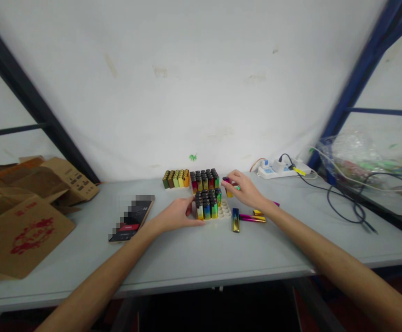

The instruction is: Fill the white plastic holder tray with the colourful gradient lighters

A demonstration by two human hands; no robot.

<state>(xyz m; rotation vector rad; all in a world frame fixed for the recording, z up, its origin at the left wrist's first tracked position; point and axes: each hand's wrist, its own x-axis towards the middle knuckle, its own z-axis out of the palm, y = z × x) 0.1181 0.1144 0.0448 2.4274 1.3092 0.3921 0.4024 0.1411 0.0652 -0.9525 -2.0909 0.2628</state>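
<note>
My right hand (241, 186) pinches a shiny magenta-and-gold lighter (226, 180) just right of the lighter groups. In front of me is a white tray (224, 212) with round holes, its left part filled with upright black-topped lighters (206, 208) in shiny blue, green and yellow. My left hand (178, 213) is closed round the tray's left side, thumb along the front corner. Loose lighters lie right of the tray, among them a blue-gold one (235, 220) and a magenta one (252, 218). My right forearm partly covers others.
Behind the tray stand a full block of dark-topped lighters (204, 179) and a yellow-to-green block (176, 179). A phone-like dark slab (133, 219), partly pixelated, lies left. Cardboard boxes (31, 230) fill the far left; a power strip (280, 169) and black cables (346, 210) lie right.
</note>
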